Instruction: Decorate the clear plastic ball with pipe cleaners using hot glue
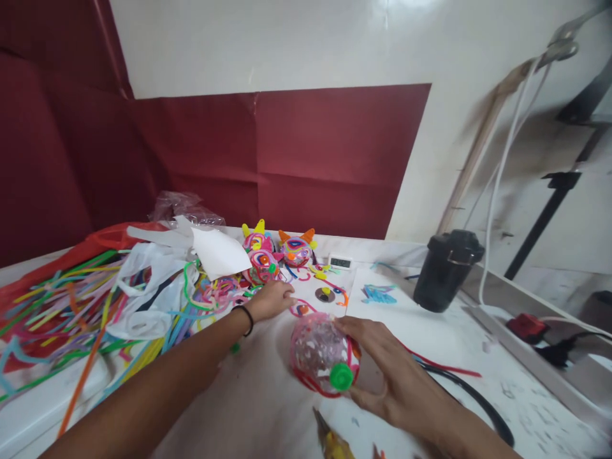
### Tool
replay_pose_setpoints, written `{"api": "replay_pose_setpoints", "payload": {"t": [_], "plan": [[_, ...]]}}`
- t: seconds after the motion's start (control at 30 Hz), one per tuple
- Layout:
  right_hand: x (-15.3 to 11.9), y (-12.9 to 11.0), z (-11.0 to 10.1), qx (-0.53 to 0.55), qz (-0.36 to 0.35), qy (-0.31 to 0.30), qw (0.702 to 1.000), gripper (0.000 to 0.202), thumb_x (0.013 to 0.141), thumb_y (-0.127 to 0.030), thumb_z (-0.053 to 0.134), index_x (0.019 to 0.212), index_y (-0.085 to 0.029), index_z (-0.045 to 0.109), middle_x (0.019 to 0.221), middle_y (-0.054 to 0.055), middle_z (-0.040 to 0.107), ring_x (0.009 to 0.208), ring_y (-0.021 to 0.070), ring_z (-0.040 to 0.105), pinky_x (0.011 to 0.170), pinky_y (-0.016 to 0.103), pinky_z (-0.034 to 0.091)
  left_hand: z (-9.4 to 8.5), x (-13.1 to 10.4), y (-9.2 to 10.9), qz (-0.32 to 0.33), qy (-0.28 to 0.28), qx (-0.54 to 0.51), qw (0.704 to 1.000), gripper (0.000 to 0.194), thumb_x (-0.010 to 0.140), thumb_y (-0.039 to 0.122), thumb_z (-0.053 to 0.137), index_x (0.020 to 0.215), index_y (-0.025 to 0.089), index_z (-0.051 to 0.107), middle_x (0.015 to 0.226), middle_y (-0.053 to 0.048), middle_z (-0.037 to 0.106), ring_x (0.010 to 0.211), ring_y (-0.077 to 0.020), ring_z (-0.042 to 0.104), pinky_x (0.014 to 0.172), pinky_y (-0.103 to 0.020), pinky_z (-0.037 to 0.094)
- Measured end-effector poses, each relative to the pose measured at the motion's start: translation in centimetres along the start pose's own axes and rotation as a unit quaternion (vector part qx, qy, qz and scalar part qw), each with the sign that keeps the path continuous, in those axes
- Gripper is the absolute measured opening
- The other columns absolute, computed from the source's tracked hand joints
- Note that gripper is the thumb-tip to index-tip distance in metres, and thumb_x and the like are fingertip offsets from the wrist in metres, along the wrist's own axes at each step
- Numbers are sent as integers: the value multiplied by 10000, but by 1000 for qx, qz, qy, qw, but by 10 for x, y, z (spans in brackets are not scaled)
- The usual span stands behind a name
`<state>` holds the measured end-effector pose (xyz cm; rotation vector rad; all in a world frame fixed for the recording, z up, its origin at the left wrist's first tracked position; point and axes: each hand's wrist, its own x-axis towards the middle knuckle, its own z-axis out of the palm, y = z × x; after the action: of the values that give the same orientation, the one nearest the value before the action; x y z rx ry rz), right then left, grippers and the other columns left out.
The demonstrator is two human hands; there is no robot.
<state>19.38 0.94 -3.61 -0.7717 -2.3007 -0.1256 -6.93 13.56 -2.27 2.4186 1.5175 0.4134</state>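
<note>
A clear round plastic bottle piece (313,350) with a green cap (341,377) and red and pink strips around it is at the middle of the table. My right hand (377,363) grips its right side between thumb and fingers. Beyond it, my left hand (273,299), with a black band at the wrist, reaches over the table beside a decorated flat piece (302,308). The left fingers are bent and close together; whether they hold anything is too small to tell. Just behind that hand stand colourful decorated balls (262,264), and another (295,250) with orange ears.
Many coloured pipe cleaners (71,306) and white plastic bags (148,287) cover the left side. A black tumbler (447,271) stands at the right, near a power strip (526,357). Pliers (332,440) lie at the front; a small digital display (340,262) sits behind.
</note>
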Motion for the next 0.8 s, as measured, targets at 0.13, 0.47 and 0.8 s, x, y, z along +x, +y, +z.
{"api": "replay_pose_setpoints", "payload": {"t": [0.13, 0.47, 0.8], "plan": [[1, -5, 1, -18, -12, 2, 1000, 663, 849, -306, 668, 1426, -190, 362, 1322, 174, 586, 1235, 296, 554, 993, 456, 504, 13, 26, 2, -14, -33, 13, 999, 326, 943, 319, 596, 1234, 173, 580, 1249, -97, 611, 1042, -234, 639, 869, -443, 555], [4, -9, 0, -29, -9, 7, 999, 683, 824, -292, 689, 1417, -182, 368, 1318, 175, 587, 1233, 302, 557, 1007, 455, 492, 14, 44, 0, -37, -125, 18, 991, 321, 939, 324, 601, 1223, 174, 591, 1248, -89, 614, 1044, -241, 639, 866, -435, 556], [8, -13, -3, -11, -10, -6, 1000, 704, 818, -269, 698, 1411, -185, 328, 1302, 173, 580, 1209, 291, 554, 982, 441, 498, 15, 25, 9, -47, -82, -58, 994, 341, 938, 318, 603, 1241, 164, 572, 1241, -98, 613, 1038, -236, 642, 863, -446, 557]]}}
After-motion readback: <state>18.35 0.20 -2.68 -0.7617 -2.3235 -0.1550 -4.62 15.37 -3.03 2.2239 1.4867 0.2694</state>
